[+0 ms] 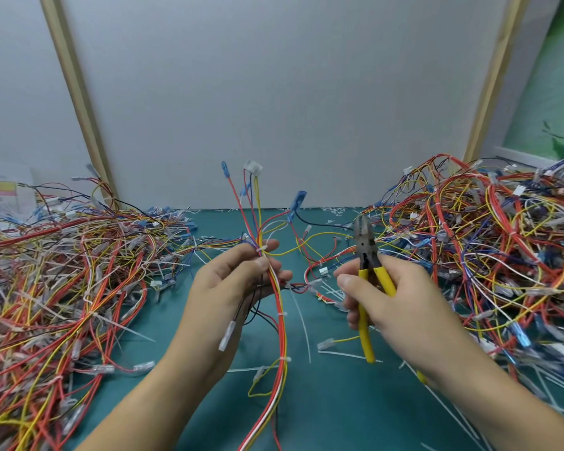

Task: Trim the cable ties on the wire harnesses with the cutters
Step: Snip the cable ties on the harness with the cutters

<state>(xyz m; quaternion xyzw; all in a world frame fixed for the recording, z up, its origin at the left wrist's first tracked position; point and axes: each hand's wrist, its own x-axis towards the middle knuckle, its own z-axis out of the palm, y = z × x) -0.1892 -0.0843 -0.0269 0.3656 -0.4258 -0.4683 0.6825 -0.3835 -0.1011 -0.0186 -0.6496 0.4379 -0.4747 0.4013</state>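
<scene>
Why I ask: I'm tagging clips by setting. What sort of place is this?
Probably a wire-harness assembly bench: heaps of harnesses on a green mat, cutters in the right hand, cut tie ends scattered.

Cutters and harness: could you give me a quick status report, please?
Left hand grips the wire harness, held upright. Right hand grips the cutters, blades up, apart from the harness. Harness piles left and right.
</scene>
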